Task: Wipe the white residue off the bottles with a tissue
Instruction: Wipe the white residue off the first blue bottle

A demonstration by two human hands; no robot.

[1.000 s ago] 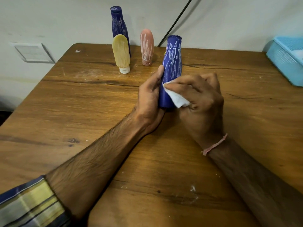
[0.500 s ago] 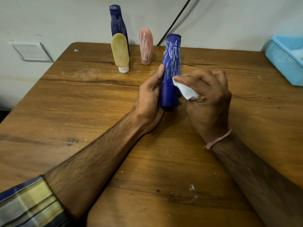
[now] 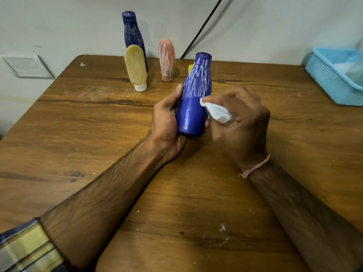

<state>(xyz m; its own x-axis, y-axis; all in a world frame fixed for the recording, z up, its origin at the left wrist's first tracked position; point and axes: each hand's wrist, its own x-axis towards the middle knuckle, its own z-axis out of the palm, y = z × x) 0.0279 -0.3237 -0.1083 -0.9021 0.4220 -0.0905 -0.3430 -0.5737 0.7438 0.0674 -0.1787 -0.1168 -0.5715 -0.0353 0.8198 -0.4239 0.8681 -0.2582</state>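
The left hand (image 3: pixel 165 124) grips the blue bottle (image 3: pixel 193 110) around its lower body. The thumb lies along the near side and the other fingers are curled behind it, so the bottle stands tilted just above the table (image 3: pixel 98 124). The right hand (image 3: pixel 243 122) is closed around a crumpled white tissue (image 3: pixel 217 111), pinching it between the thumb and the fingers. One corner of the tissue touches the bottle's right side.

The wiping of this bottle seems about half done. The part inside the left hand's grip is clean and shiny, while the part above the thumb, up to the neck, carries many white streaks. The tissue meets the bottle exactly at this border.

The next move probably calls for rubbing the tissue upward over the streaked part. The left hand would turn the bottle to bring hidden sides forward.

Beyond both hands, well apart, stand a tall blue bottle (image 3: pixel 133 36), a yellow bottle (image 3: pixel 135 65) and a pink bottle (image 3: pixel 167 59), all with white marks, so much of the task remains. Far to the right of the right hand a light blue basket (image 3: pixel 332 75) sits at the table edge.
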